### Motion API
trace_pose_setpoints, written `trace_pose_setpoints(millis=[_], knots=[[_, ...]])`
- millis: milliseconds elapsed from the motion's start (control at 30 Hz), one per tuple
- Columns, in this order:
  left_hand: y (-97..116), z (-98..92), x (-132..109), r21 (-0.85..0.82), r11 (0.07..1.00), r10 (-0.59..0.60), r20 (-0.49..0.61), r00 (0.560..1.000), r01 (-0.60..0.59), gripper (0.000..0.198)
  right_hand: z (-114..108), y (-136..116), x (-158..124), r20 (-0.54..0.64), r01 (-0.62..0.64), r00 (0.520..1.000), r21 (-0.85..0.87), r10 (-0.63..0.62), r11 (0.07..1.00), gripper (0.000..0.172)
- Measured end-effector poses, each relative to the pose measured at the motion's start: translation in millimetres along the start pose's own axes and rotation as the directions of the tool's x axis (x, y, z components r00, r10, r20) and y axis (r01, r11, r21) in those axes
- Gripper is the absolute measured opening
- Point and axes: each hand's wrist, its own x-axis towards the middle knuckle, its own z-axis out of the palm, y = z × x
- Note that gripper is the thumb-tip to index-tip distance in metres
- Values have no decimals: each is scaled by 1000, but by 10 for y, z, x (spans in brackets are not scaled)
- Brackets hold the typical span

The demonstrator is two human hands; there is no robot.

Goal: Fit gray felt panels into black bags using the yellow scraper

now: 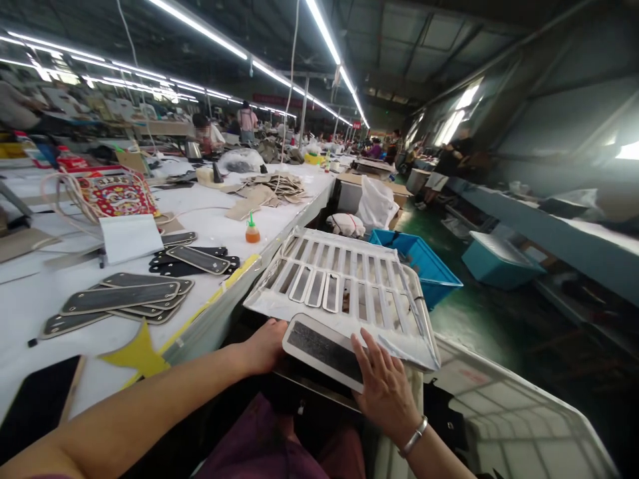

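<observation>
A long dark panel with a pale rounded border (324,349) lies tilted in front of me, at the near edge of a white slatted rack (349,320). My left hand (267,344) is closed at the panel's left end, its fingers curled. Over the panel's right end, my right hand (384,382) rests with its fingers spread on the surface; a silver bangle is on that wrist. Three small pale-framed strips (315,287) lie side by side on the rack. Left of it, on the white table (210,219), are stacked dark panels with pale edges (122,297).
A glue bottle (252,230), a yellow star-shaped piece (137,352) and a phone (42,402) are on the table. A blue crate (419,266) stands beyond the rack; a white basket (529,406) is at right. People are in the background.
</observation>
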Motion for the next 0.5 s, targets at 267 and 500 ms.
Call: trace_pose_setpoints(millis=[267, 500], knots=[[-447, -170, -515, -572, 729, -533, -131, 836, 376, 37, 104, -277, 197, 126, 212, 971, -77, -201, 974, 86], [-302, 318, -597, -637, 571, -685, -22, 728, 518, 55, 118, -282, 143, 226, 267, 946, -143, -231, 953, 82]])
